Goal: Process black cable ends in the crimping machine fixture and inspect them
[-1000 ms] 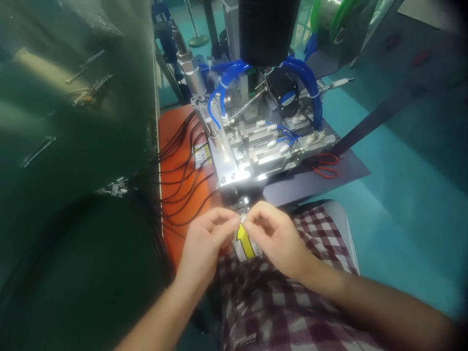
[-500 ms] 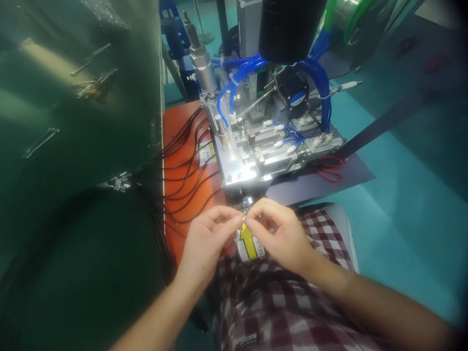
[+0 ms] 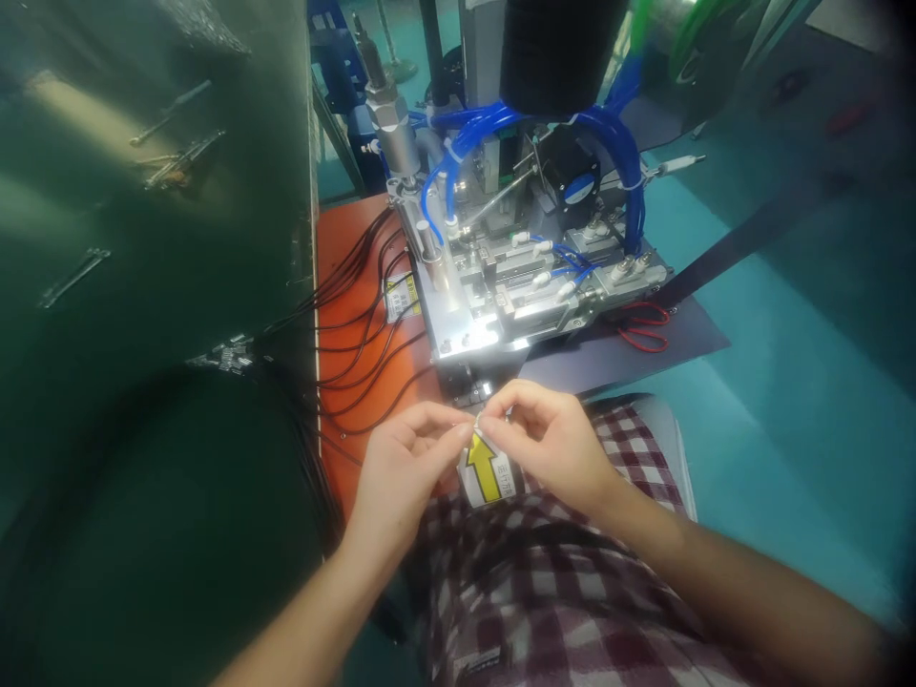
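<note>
**Tiny part, two pinches, right at the jig's front edge**

Head view: the left hand (image 3: 401, 468) and right hand (image 3: 551, 444) are both closed to a thumb-and-forefinger pinch, other fingers curled. They meet on a small part (image 3: 476, 418) just above the arrow label (image 3: 489, 474), close under the jig (image 3: 493, 324). It's too small to say what the part is.

What I'd worry about: with that little to hold, a slight twist could pop it out into the lap or under the jig. The black wires (image 3: 358, 324) also lie near the left wrist and could snag.

Versus half a second back, the right fingertips sit a touch higher, nearer the jig. The left hand has barely moved and the pinch is the same.
</note>
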`<state>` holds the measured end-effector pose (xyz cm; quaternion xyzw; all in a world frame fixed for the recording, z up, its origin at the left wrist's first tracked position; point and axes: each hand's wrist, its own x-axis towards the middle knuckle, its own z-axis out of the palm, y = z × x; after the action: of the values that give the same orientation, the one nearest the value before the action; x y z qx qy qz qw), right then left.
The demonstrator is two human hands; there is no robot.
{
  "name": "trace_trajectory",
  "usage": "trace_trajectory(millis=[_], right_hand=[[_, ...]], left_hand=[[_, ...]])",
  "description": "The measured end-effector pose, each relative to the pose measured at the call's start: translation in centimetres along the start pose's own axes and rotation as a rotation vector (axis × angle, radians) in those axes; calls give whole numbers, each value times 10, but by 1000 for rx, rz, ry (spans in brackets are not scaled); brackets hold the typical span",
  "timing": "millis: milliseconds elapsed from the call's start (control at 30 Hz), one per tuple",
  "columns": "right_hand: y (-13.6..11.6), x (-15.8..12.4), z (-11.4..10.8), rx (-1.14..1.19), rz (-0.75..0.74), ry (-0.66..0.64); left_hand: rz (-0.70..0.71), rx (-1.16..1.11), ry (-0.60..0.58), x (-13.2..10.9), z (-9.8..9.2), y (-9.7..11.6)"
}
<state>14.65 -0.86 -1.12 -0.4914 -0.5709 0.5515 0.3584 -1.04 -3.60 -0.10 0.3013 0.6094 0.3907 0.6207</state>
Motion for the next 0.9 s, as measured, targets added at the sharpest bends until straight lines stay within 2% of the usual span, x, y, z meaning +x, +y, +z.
trace_trajectory(millis=[100,267,433,500,667,767,900], right_hand=[[-1,0,1,79,96,-31],[-1,0,1,112,114,-16],[-2,1,1,225,185,-68],[-1,2,-1,296,232,-130],[-2,11,-13,404,338,-388],[-7,18,-20,332,265,-527],[-6,31,-25,164,-82,-633]], left_hand=[[10,21,5,0,-1,-1],[23,28,-7,1,-2,-2],[47,7,-26,0,-2,-1],[74,-14,-40,0,-3,0],[74,18,-114,-1,-7,3],[43,61,-204,0,-11,6],[-36,110,-288,3,-16,9]])
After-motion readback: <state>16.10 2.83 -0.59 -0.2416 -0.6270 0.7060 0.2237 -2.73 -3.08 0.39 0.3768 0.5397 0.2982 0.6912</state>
